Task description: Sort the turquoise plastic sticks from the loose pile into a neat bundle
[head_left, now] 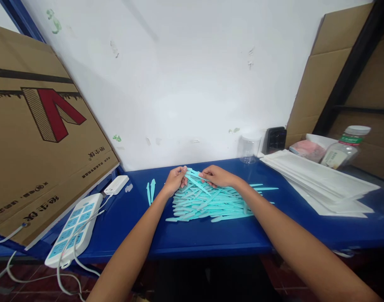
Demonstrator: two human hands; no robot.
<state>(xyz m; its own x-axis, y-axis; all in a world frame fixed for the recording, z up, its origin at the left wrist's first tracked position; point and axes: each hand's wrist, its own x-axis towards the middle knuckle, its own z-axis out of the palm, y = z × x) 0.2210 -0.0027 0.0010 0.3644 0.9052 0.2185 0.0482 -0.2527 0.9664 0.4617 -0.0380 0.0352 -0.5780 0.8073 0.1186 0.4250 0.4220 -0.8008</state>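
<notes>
A heap of thin turquoise plastic sticks [210, 203] lies on the blue table [210, 237] in front of me. My left hand [175, 179] is closed on a few turquoise sticks at the far left of the heap. My right hand [217, 176] pinches the same bunch of sticks [195, 179] from the right, just above the heap. Two separate turquoise sticks [150, 191] lie side by side on the table left of my left hand.
A white power strip [74, 228] with cables and a white adapter [116, 184] lie at the left, below a leaning cardboard box [37, 138]. A stack of white bags [324, 184], a clear jar [249, 149], a plastic bottle [344, 149] and a dark device [275, 139] stand at the right.
</notes>
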